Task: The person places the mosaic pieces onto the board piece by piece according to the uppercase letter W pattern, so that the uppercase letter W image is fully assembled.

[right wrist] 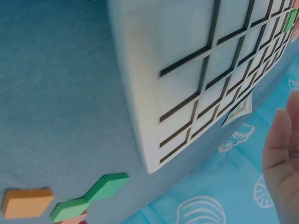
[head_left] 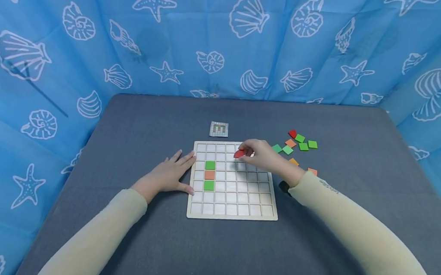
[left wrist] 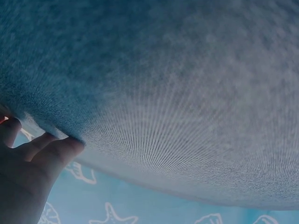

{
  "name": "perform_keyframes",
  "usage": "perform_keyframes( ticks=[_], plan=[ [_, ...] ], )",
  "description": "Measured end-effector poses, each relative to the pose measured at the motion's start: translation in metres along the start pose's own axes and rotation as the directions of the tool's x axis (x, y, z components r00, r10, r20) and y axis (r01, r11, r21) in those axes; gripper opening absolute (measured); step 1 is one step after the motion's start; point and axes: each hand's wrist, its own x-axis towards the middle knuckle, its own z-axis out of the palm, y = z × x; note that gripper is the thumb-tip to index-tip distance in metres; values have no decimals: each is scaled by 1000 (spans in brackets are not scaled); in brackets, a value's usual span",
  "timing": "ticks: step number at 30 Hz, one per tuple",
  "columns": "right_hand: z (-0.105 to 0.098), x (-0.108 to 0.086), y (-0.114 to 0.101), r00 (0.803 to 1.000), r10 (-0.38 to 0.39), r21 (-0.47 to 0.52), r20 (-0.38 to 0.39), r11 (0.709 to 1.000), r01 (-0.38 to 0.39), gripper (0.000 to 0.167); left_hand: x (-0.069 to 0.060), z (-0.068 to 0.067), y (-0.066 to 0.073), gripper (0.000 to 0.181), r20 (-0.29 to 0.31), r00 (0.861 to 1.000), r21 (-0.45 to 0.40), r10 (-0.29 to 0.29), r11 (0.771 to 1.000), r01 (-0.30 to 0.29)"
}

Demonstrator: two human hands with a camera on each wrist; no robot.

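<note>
A pale wooden grid board (head_left: 231,217) lies on the table, with a green tile (head_left: 210,165), an orange tile (head_left: 209,175) and another green tile (head_left: 209,186) in one column near its left side. My left hand (head_left: 168,172) touches the board's left edge with spread fingers. Over the board's upper right part, my right hand (head_left: 259,154) pinches a red tile (head_left: 238,153) between thumb and fingers. In the right wrist view the right hand (right wrist: 282,158) shows only partly, and the red tile is out of sight. The left wrist view catches the left hand's fingers (left wrist: 58,151).
Several loose tiles, among them a red tile (head_left: 292,133), a light green tile (head_left: 312,144) and an orange tile (head_left: 291,144), lie right of the board. A small patterned card (head_left: 219,129) lies behind it. Blue shell-print cloth (head_left: 190,31) hangs around the grey table (head_left: 150,244).
</note>
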Motion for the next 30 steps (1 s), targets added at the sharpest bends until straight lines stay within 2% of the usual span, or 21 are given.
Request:
perform_keyframes(
  ticks=[6, 17, 24, 30],
  plan=[
    [6, 7, -5, 999, 37, 8, 13, 999, -37, 26, 3, 2, -1, 109, -8, 1000, 11, -1, 1000, 1],
    [20, 25, -9, 1000, -2, 16, 23, 1000, 1, 21, 1, 4, -2, 109, -24, 1000, 22, 7, 1000, -6],
    [32, 40, -9, 997, -8, 28, 81, 1000, 5, 14, 2, 5, -2, 109, -14, 1000, 21, -5, 1000, 5],
    [42, 52, -9, 995, -20, 5, 100, 1000, 20, 10, 2, 4, -2, 108, -22, 1000, 27, -2, 1000, 2]
  ],
)
